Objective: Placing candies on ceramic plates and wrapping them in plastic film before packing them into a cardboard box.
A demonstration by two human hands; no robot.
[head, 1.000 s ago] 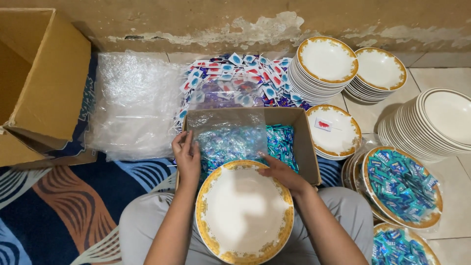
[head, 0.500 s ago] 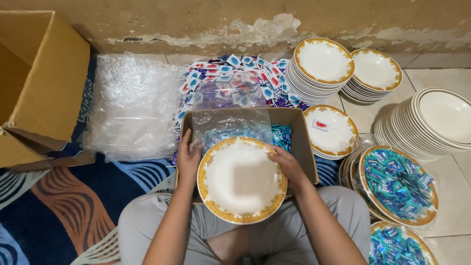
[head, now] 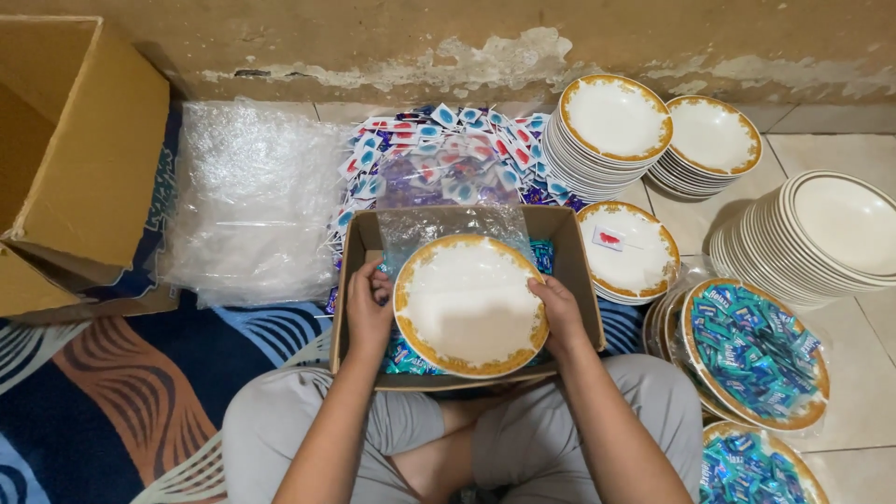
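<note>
A: Big stuff first. Large open cardboard box (head: 65,159) on its side at far left, sheet of bubble wrap (head: 252,201) beside it on the patterned rug (head: 103,392).

B: And the plates?

A: Plain white stack (head: 831,233) far right, two gold-rimmed stacks (head: 616,126) against the wall, and one plate with a small red sticker (head: 627,250) just right of the small box. Plates wrapped with blue sachets (head: 751,350) lower right. Red-and-blue packets (head: 439,149) spread on the floor behind the small box.

B: Small box?

A: Small cardboard box (head: 359,247) in front of the person's crossed legs, blue sachets and a clear plastic bag (head: 448,222) inside.

B: What changed?

A: The gold-rimmed plate (head: 469,303) was down over the lap a second ago, half a second ago it was coming up over the box, now it sits above the box opening and covers most of the sachets. So I'd judge it is being lowered into the box, not yet set down.

B: Hands?

A: Left hand (head: 369,303) clasps the left rim, fingers curled on the edge. Right hand (head: 560,313) holds the right rim the same way. Both gripping the plate, nothing else.
</note>
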